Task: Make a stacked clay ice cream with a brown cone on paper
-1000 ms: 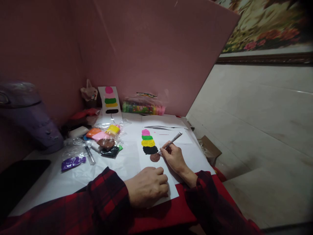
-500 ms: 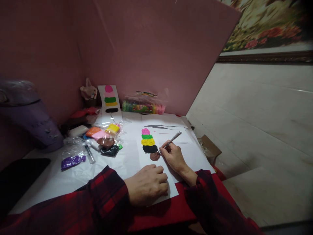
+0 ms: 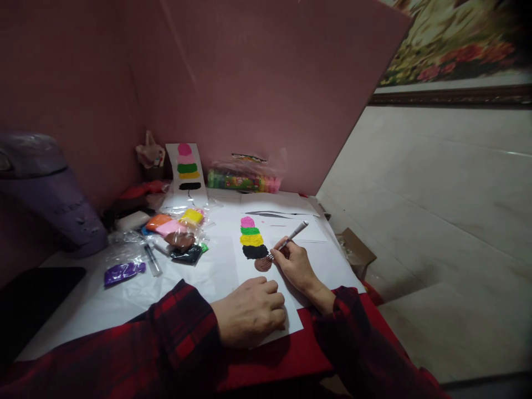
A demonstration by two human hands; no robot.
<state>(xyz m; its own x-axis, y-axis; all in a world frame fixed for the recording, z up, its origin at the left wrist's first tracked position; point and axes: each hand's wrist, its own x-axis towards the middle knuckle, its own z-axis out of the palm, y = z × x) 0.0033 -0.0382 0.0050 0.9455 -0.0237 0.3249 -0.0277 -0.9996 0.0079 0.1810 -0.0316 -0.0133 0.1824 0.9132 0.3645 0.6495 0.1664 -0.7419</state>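
Observation:
My right hand is closed around a slim silver fork with a striped handle. Its tines touch the edge of a brown clay patch marked with fine lines. Above that patch, black clay, yellow clay, green clay and pink clay form a stack on a white sheet of paper. Near the sheet's lower edge rests my left hand, its fingers curled under and the palm hidden; nothing shows in it.
Several clay packets lie at left, with a purple packet and a clear tube. Behind them leans a coloured sample card. A purple bottle stands far left; a bag of coloured sticks lies at the back.
Hardly anything differs. The fork's tines stay at the brown clay with a very slight shift, and my left hand keeps its place on the paper.

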